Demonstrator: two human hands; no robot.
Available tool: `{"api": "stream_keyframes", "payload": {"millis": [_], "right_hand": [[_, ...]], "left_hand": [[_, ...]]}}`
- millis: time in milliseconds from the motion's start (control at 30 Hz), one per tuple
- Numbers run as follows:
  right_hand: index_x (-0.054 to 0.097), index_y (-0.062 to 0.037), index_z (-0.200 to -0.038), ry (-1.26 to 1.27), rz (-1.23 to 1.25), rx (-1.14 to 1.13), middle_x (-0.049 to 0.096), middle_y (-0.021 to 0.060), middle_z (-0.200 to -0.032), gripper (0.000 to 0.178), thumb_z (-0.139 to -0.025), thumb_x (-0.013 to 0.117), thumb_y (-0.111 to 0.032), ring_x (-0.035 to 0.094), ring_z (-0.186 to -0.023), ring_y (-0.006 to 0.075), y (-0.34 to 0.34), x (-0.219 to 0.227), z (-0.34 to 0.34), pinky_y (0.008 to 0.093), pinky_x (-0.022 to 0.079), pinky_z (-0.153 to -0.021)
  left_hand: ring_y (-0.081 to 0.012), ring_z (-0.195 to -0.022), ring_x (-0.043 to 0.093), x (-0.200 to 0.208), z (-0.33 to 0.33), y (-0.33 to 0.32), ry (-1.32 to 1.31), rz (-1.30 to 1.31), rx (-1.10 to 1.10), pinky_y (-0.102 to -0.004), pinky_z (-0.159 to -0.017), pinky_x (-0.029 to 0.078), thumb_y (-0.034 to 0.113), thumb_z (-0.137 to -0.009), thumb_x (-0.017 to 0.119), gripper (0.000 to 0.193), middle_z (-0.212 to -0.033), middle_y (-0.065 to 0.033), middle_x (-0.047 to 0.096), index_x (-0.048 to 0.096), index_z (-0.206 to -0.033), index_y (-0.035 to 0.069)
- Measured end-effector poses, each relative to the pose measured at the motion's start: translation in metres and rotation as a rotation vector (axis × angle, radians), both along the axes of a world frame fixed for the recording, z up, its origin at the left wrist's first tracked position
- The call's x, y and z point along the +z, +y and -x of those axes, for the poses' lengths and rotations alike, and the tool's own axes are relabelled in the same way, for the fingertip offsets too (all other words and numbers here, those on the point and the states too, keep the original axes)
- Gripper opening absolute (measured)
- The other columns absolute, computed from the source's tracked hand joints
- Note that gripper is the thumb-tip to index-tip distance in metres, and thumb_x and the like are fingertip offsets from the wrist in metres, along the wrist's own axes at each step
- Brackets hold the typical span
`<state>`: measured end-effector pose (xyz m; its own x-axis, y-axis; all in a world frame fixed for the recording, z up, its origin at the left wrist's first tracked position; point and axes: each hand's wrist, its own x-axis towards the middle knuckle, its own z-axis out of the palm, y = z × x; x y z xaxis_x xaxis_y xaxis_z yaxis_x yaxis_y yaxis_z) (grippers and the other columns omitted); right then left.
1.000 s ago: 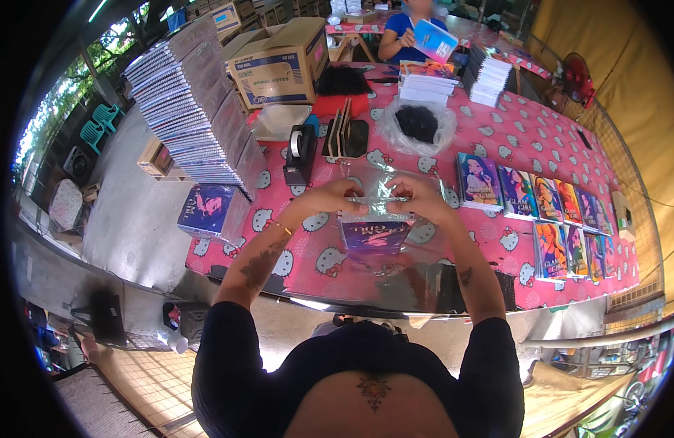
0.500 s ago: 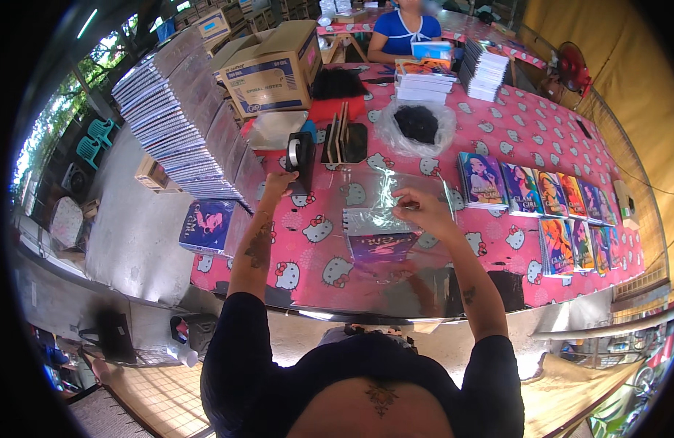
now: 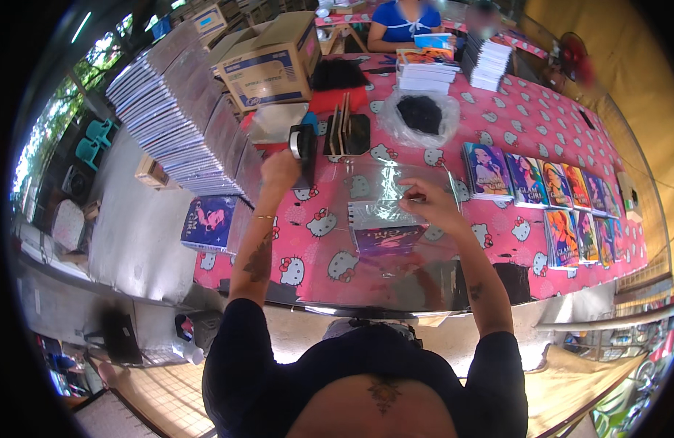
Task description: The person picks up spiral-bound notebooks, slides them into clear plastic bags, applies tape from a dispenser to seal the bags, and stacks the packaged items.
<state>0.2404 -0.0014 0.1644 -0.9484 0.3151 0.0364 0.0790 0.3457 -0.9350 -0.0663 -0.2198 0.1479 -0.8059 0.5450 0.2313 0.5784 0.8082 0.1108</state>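
Note:
A purple spiral notebook (image 3: 389, 239) lies in front of me, with a clear plastic sheet (image 3: 330, 255) spread around it. Light glares off the plastic over its upper part. My right hand (image 3: 430, 208) is at the notebook's right upper side, fingers curled in a pinch on the plastic. To the left, my left hand (image 3: 280, 171) is closed beside a black tape dispenser (image 3: 303, 157) carrying a roll of clear tape. What its fingers hold, if anything, is hidden.
At left rises a tall stack of plastic-wrapped notebooks (image 3: 169, 117), with a purple one (image 3: 208, 223) near its foot. Rows of colourful notebooks (image 3: 528, 179) lie at right. Further back are a carton (image 3: 267, 73), a plastic bag with black contents (image 3: 419, 120), upright boards (image 3: 339, 131) and a seated person (image 3: 406, 25).
My left hand has turned and closed beside the tape dispenser. My right hand stays by the notebook, which appears slightly further right as the view shifts.

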Motion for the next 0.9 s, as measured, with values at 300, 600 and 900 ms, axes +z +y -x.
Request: {"api": "stream_keyframes", "payload": {"millis": [300, 600, 900], "right_hand": [[0.051, -0.0131, -0.138, -0.027, 0.154, 0.094, 0.064, 0.0030, -0.101, 0.057, -0.087, 0.074, -0.020, 0.059, -0.091, 0.0114, -0.002, -0.009, 0.003, 0.0276, 0.048, -0.077], [0.036, -0.0093, -0.148, 0.317, 0.179, -0.018, 0.048, 0.0133, -0.137, 0.086, -0.078, 0.083, -0.028, 0.055, -0.113, 0.0227, 0.003, -0.049, -0.030, 0.0358, 0.048, -0.091], [0.030, -0.0087, -0.152, 0.281, 0.366, 0.210, 0.050, 0.0110, -0.135, 0.090, -0.083, 0.080, -0.037, 0.054, -0.114, 0.0193, -0.034, -0.056, -0.011, 0.0357, 0.046, -0.095]], "left_hand": [[-0.0161, -0.075, 0.068, 0.025, -0.072, 0.116, -1.006, 0.455, -0.863, -0.0329, -0.070, 0.053, 0.029, -0.085, 0.070, 0.026, -0.087, -0.0031, 0.072, 0.072, -0.099, 0.007], [-0.0196, -0.133, 0.045, -0.069, -0.097, -0.019, -1.696, -0.973, -0.682, -0.0388, -0.106, 0.042, 0.016, -0.085, 0.074, 0.078, -0.147, -0.0126, 0.043, 0.033, -0.150, 0.004], [-0.0155, -0.099, 0.062, -0.048, -0.229, -0.081, -0.799, -1.268, -0.232, -0.0312, -0.089, 0.050, 0.010, -0.068, 0.086, 0.060, -0.109, -0.0085, 0.066, 0.056, -0.119, -0.001]]}}
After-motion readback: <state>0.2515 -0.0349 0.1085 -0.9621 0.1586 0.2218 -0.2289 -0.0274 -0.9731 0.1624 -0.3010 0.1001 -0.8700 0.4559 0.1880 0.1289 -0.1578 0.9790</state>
